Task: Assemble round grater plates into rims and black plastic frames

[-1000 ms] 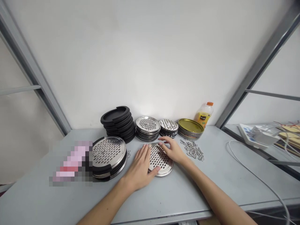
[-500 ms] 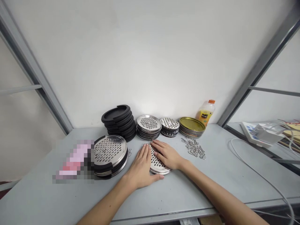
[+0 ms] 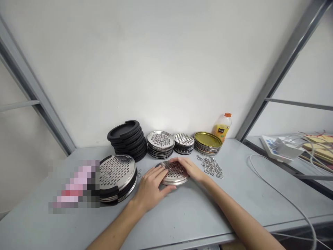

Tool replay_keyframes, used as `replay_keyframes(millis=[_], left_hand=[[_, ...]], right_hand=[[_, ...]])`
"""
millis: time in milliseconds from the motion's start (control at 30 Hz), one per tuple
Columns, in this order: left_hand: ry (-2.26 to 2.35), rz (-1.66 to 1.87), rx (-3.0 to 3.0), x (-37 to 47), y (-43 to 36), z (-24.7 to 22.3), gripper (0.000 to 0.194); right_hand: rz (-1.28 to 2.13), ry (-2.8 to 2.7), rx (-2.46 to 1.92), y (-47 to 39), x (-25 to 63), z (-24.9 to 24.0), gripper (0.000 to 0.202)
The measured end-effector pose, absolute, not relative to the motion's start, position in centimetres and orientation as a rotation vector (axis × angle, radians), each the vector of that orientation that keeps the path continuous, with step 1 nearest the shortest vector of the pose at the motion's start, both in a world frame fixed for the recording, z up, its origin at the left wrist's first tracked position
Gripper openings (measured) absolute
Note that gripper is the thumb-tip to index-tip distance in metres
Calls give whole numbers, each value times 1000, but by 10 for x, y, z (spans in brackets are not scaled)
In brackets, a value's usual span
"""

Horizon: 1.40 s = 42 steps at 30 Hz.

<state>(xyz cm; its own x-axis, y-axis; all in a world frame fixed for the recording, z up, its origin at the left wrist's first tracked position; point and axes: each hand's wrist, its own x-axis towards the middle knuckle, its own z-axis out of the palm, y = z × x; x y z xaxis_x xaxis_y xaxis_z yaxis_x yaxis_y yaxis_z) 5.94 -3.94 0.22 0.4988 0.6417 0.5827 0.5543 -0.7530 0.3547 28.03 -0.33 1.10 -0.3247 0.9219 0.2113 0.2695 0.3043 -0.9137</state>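
A round metal grater plate (image 3: 175, 172) with slotted holes lies between my hands, low over the table and slightly tilted. The fingers of my left hand (image 3: 152, 184) curl on its left rim, with the thumb at the front edge. My right hand (image 3: 191, 169) grips the right rim, fingers over the far edge. To the left stands a stack of slotted grater plates (image 3: 117, 172) with black ring parts. A small metal clip (image 3: 139, 173) lies between that stack and my left hand.
Along the wall stand stacked black rings (image 3: 127, 139), coarse grater plates (image 3: 161, 140), smaller spiked graters (image 3: 184, 140), gold-coloured lids (image 3: 208, 139) and a juice bottle (image 3: 223, 127). Metal clips (image 3: 211, 167) lie scattered to the right. A white cable (image 3: 281, 196) crosses the table from a power strip (image 3: 272, 147).
My hands, flat on the plate before, now hold its rims at both sides. The plate has tilted. The camera view has shifted slightly.
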Motion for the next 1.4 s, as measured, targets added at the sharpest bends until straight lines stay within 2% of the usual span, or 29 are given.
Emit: replay_keyframes(millis=[100,200,400,633,767,967,1200,1400], left_hand=[[1111,1201,2381,57,-38,6,36],[1192,1204,2222,54,-36,9,34],[1171,1151,2239,50,-34,10,32],[1030,1192,2093,53,-36,11,18],[973,1383,1758,57,-32,11,28],[893,1369,1435,57,-27,11,39],[812,1230,1565,60,-35,20,31],[930,1209,1609,58,-34,20,34]], right_hand=[[1177,-1778,-857,-3,295,17,63],[1198,-1780,-771,-2,301,19,67],[1138,-1732,-959,-2,296,16,35],[1136,-1624,-923,-2,294,19,35],[1310,-1617,-861,-3,292,14,43],[1419,-1586,-787,-2,289,3,30],[1441,-1401,-766,2,297,8,29],[1482,-1576,-785,-3,293,11,34]])
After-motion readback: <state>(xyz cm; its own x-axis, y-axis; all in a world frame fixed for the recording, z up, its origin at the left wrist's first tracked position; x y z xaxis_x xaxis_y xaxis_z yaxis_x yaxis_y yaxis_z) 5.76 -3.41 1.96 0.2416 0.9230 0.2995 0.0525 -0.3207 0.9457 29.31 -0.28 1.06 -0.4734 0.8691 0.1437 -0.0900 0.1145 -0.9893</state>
